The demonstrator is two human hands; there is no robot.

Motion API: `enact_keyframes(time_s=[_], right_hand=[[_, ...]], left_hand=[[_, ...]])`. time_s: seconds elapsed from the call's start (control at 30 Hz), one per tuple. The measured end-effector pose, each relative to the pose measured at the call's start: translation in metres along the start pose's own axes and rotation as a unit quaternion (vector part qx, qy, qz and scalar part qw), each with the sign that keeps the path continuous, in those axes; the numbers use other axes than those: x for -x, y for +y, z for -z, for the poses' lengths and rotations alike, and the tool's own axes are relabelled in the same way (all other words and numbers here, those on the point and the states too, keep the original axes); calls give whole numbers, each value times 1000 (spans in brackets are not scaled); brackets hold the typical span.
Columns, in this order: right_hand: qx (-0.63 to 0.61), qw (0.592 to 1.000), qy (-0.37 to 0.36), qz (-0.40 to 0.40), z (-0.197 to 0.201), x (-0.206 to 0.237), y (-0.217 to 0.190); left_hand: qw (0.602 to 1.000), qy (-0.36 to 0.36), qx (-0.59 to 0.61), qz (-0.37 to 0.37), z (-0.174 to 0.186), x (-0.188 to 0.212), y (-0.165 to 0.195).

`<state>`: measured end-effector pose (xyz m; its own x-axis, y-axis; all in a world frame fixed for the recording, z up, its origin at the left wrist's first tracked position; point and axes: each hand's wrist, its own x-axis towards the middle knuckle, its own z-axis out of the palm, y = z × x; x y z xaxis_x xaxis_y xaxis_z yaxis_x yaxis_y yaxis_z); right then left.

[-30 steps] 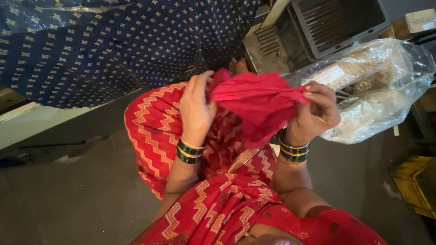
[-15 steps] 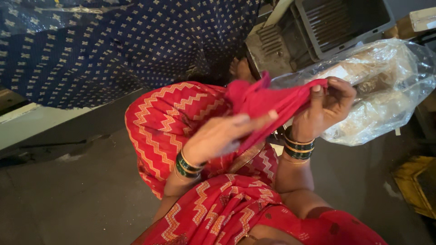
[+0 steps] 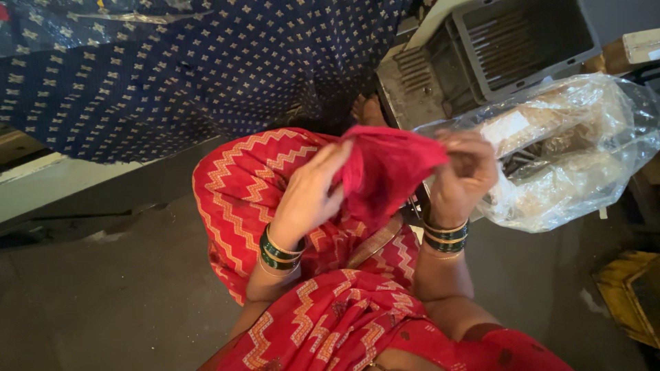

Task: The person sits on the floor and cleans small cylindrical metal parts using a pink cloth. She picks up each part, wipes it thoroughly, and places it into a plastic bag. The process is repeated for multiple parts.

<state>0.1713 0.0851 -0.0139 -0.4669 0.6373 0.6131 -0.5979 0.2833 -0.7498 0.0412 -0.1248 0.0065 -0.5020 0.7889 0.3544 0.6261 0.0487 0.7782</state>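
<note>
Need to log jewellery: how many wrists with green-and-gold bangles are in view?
2: one stack of green-and-gold bangles on the left wrist, another stack on the right wrist. Both hands hold the plain red cloth.

red zigzag-print garment [image 3: 323, 323], green bangles [image 3: 278, 251]

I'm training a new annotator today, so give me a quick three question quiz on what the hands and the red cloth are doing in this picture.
1. True or false: both hands grip the plain red piece of cloth.
2. Which thing lies just beyond the right hand? A) a crinkled clear plastic bag with pale contents B) a blue bucket C) a wooden stool
3. Fill in: each wrist wears dark green and gold ______.

Key:
1. True. The left hand holds the cloth's near side and the right hand pinches its far edge with the fingers.
2. A.
3. Bangles.
</note>
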Motion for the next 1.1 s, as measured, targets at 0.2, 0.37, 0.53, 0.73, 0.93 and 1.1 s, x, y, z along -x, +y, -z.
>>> enact_keyframes(time_s=[0.2, 0.37, 0.53, 0.73, 0.93, 1.1], right_hand=[[83, 969, -229, -41, -15, 7, -8], [212, 934, -283, -42, -49, 10, -17], [271, 905, -326, 26, -69, 5, -22], [367, 905, -190, 99, -68, 12, -3], [256, 964, -46, 53, -37, 11, 13], [145, 987, -63, 42, -26, 17, 9]], left_hand=[[992, 71, 89, 50, -12, -4, -13], [985, 81, 121, 89, -25, -2, -12], [990, 132, 40, 31, -25, -2, -9], [990, 65, 112, 54, -17, -5, 4], [984, 129, 118, 43, 2, 0, 2], [968, 138, 209, -33, -6, -14, -18]])
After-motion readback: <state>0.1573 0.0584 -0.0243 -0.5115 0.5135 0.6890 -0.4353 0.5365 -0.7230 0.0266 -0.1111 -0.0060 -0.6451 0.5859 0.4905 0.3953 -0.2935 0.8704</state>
